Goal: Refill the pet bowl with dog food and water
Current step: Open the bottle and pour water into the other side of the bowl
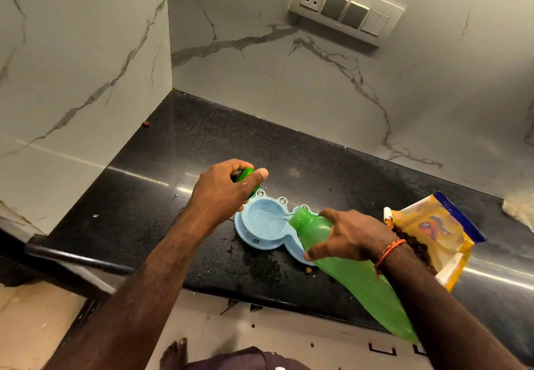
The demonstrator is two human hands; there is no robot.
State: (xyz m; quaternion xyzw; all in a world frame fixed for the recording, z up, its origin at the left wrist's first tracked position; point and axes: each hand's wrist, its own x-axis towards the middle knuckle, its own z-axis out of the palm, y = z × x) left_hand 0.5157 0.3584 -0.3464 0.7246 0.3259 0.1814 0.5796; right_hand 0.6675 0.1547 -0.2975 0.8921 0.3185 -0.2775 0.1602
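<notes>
The right hand (351, 235) gripped a tilted green plastic bottle (346, 259), watering the blue plastic pet bowl (261, 225); the left hand (228, 187) clasped its green cap (245, 180); food compartment hidden, possibly filled

No legible text, brand, number or sign appears in the head view. The bag (439, 233) on the worktop (179, 150) carries a printed graphic in orange, blue and red on a yellow ground with a blue border (no lettering can be resolved; the print is too small and blurred). The bottle (355, 271) shows plain green plastic with no label. The bowl (261, 226) bears no marking. The wall switch plate (346, 8) shows a socket and rocker switches without readable symbols or ratings.
</notes>
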